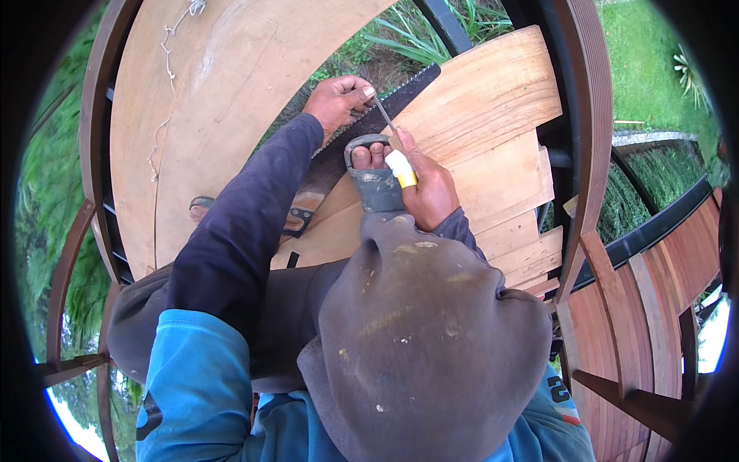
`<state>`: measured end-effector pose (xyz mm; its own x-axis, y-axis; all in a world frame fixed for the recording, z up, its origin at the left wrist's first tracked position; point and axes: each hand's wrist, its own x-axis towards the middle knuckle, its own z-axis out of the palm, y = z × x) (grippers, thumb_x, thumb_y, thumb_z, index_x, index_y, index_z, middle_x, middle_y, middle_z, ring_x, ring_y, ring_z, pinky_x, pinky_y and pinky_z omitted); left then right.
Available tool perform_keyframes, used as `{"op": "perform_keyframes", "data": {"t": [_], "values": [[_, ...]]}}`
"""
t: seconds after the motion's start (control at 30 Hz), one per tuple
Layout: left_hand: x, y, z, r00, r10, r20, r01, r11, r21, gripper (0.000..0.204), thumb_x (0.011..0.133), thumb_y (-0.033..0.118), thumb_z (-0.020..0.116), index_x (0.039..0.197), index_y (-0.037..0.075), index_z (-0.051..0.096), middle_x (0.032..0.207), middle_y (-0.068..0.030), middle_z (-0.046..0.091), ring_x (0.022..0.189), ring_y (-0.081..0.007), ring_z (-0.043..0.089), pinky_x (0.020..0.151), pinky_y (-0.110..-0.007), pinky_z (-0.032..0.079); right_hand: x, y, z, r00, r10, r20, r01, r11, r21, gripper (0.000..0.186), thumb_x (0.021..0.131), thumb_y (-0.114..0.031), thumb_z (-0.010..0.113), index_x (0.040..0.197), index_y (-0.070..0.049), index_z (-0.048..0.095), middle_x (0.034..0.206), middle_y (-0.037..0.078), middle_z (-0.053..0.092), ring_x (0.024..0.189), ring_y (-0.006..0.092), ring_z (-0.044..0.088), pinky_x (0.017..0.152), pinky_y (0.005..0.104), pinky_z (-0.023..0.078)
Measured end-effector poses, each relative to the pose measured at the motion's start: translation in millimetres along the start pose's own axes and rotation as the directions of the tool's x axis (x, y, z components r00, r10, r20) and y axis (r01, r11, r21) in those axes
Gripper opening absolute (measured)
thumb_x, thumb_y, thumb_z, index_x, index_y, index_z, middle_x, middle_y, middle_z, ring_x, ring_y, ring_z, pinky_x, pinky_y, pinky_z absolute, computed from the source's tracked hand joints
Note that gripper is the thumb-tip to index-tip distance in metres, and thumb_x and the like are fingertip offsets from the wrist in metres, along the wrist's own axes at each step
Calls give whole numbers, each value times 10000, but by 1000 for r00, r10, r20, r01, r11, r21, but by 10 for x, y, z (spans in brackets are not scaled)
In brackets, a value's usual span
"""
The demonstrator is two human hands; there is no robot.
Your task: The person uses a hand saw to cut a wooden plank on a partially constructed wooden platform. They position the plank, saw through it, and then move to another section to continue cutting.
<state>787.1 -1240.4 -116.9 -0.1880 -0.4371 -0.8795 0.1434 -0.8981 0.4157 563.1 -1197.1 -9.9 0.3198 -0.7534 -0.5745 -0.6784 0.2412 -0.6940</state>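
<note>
The right hand (pixel 427 189) is closed around the yellow-and-white handle (pixel 402 169) of a slim metal file (pixel 382 114), whose thin shaft runs up and left to meet the toothed edge of a handsaw blade (pixel 377 115). The left hand (pixel 339 100) pinches the far end of the file against the blade, fingers curled over the saw's back, so both grips are holding the file, one at each end. The saw lies teeth-up across a stack of pale wooden boards (pixel 493 131), its dark handle (pixel 296 219) nearer the body. A foot in a grey sandal (pixel 373 181) presses on the blade just beside the right hand, pinning it to the boards.

By the look of it, the step in hand is sharpening the saw teeth, with the file seated near the tip end of the blade. The next move would call for a steady, level push along one tooth gullet, both hands keeping the same angle, and the foot holding firm so the blade does not chatter. A curved wooden panel (pixel 200 100) and brown railing (pixel 593 138) stand around, with grass (pixel 654 69) beyond.
</note>
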Motion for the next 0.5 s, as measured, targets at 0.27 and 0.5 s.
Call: {"op": "perform_keyframes", "data": {"t": [0.27, 0.5], "values": [[129, 95, -137, 998, 11, 59, -12, 1000, 2, 254, 1021, 322, 663, 1101, 81, 664, 1029, -52, 689, 943, -169, 684, 772, -360, 587, 210, -30, 34, 999, -31, 4, 31, 999, -24, 769, 818, 43, 593, 1546, -172, 472, 958, 287, 685, 878, 460, 679, 758, 527, 529], [134, 25, -142, 996, 86, 35, -85, 996, -37, 261, 1026, 309, 657, 1094, 57, 668, 1019, -58, 686, 954, -189, 698, 814, -392, 619, 252, 40, 90, 996, -80, -37, 83, 993, 85, 685, 863, 37, 584, 1520, -146, 511, 1050, 258, 707, 972, 431, 693, 847, 470, 545]]}}
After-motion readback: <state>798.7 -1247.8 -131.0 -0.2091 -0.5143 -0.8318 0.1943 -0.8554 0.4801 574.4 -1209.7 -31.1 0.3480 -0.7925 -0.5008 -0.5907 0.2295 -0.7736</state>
